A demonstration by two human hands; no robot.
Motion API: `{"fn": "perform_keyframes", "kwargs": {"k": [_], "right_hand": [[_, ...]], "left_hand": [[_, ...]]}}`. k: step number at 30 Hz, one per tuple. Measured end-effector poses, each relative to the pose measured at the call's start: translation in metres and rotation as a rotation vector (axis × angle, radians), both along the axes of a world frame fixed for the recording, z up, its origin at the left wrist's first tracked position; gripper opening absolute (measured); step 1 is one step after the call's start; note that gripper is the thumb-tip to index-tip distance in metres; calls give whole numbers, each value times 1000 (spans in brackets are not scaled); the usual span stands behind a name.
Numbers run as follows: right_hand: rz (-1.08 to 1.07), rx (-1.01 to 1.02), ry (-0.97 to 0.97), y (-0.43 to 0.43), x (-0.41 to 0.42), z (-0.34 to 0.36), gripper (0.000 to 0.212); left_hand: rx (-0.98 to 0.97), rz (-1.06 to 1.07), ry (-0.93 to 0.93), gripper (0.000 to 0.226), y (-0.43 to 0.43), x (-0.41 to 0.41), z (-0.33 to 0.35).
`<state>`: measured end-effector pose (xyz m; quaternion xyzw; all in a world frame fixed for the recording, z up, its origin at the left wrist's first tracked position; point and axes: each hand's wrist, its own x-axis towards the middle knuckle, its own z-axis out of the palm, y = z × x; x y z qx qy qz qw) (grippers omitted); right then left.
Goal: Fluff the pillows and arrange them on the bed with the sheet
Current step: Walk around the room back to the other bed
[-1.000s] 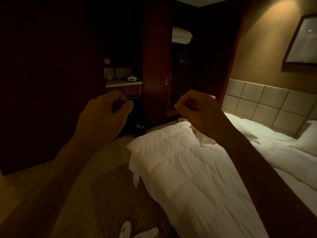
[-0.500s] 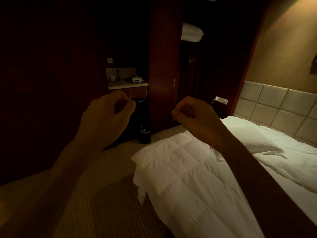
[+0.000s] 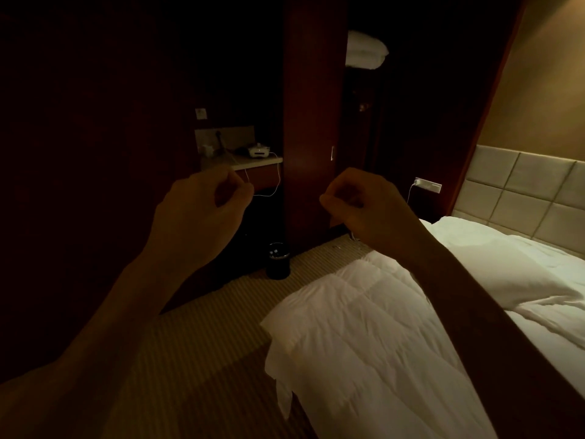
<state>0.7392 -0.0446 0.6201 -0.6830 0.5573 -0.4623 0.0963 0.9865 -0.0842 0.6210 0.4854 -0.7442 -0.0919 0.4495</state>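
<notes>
**Pillow work not begun; both hands closed, apparently empty**

Nearest, a white duvet (image 3: 364,343) lies folded along the bed's outer edge. It is puffy and stitched in broad squares, with one thin corner drooping off the bed toward the striped carpet (image 3: 205,343).

Above the bed's edge, the left hand (image 3: 202,217) and right hand (image 3: 364,210) are raised and apart, each with fingers curled to the thumb. In this dim light nothing can be made out in either, so I judge them empty.

Further up the bed, one pillow (image 3: 493,258) lies flat, soft and slumped, just beside the duvet on a rumpled white sheet (image 3: 554,321). It is not set against the padded, square-panelled headboard (image 3: 522,191) at the bed's head.

Remaining, in my judgement: fluffing, placing, and smoothing the sheet.

Beyond the bed, a white folded bundle (image 3: 365,49) sits high on a dark shelf.
</notes>
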Motion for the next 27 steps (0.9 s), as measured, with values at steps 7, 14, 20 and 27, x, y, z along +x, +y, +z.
{"fn": "perform_keyframes", "kwargs": {"k": [7,14,20,27], "right_hand": [[-1,12,-13,-107,1,-5,9],[30,-2,-8,-249,-19,-8,7],[60,5,21,-374,-51,11,8],[62,-15,28,-469,-81,22,5]], "left_hand": [[-17,-14,-19,21,-105,-3,-8],[-36,-10,6,19,-238,-29,-17],[-53,51,-16,19,-361,-56,-7],[-57,28,9,18,-464,-83,5]]}}
